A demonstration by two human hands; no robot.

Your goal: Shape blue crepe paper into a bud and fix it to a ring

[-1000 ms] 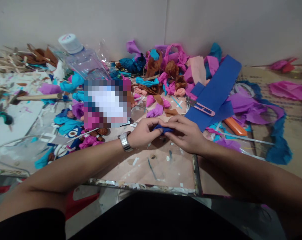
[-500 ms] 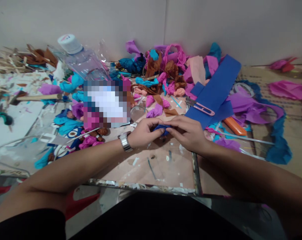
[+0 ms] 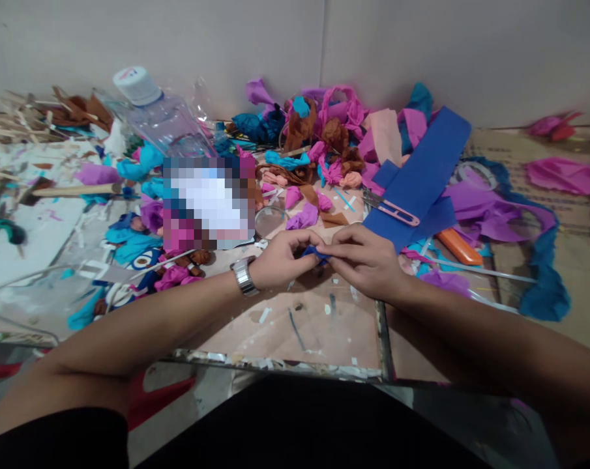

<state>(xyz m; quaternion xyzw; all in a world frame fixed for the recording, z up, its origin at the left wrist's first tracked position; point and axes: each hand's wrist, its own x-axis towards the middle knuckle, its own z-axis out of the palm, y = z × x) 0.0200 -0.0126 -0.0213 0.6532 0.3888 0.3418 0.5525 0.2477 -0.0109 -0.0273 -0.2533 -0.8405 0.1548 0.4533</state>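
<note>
A small crumpled piece of dark blue crepe paper is pinched between my two hands over the middle of the worktable. My left hand, with a metal watch on its wrist, grips the piece from the left between thumb and curled fingers. From the right, my right hand pinches its edge with thumb and fingertips. Fingers hide much of the piece. Just beyond the right hand lie wide strips of dark blue crepe paper, with pink-handled thread snips resting on them.
A clear bottle with a white cap leans at the back left. Crumpled coloured paper is heaped along the wall. An orange-handled tool lies right of the blue strips. A wooden-handled tool and a cable lie left.
My fingers have shifted slightly on the blue piece, and the right fingertips now pinch it closer together. Everything else on the table stays where it was.
</note>
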